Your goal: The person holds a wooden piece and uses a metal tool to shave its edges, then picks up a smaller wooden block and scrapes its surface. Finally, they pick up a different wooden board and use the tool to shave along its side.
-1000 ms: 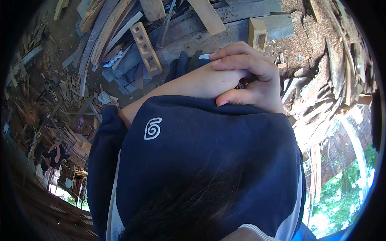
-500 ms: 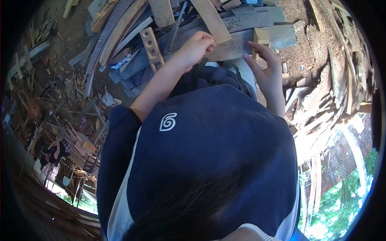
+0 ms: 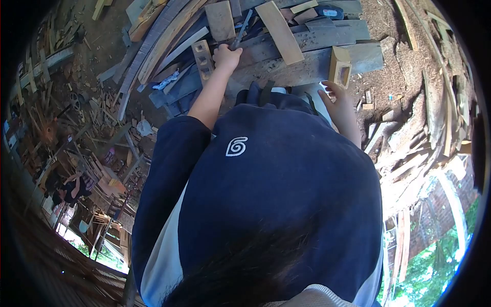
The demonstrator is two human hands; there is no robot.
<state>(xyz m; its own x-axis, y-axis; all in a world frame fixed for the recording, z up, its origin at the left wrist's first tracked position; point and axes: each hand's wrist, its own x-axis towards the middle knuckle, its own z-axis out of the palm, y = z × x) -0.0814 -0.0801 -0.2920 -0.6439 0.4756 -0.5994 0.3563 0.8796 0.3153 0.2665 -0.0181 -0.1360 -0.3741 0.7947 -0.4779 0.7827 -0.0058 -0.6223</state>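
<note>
My left hand (image 3: 226, 57) is closed round the dark handle of a long, thin tool with a grey blade (image 3: 244, 26), which points away from me over the boards. Close beside that hand is a wooden piece with square holes (image 3: 203, 60). On the right, my right hand (image 3: 337, 100) has its fingers apart and slightly bent, with nothing seen in them. Its fingertips are at the near end of a small wooden block with a rectangular hollow (image 3: 341, 65), which rests on a wide grey board (image 3: 307, 64). A pale plank (image 3: 280, 33) lies across the boards between my hands.
Another flat wooden piece (image 3: 220, 21) lies beyond my left hand. Long curved-looking beams (image 3: 153, 56) run along the left. A dark blue object with a label (image 3: 330, 12) lies at the far right. Wood chips (image 3: 391, 71) cover the ground. Another person (image 3: 71, 188) is far left.
My left hand has reached forward and left and taken hold of the thin tool. My right hand has drawn back from beside the hollowed block, toward my body. The view has shifted slightly.
</note>
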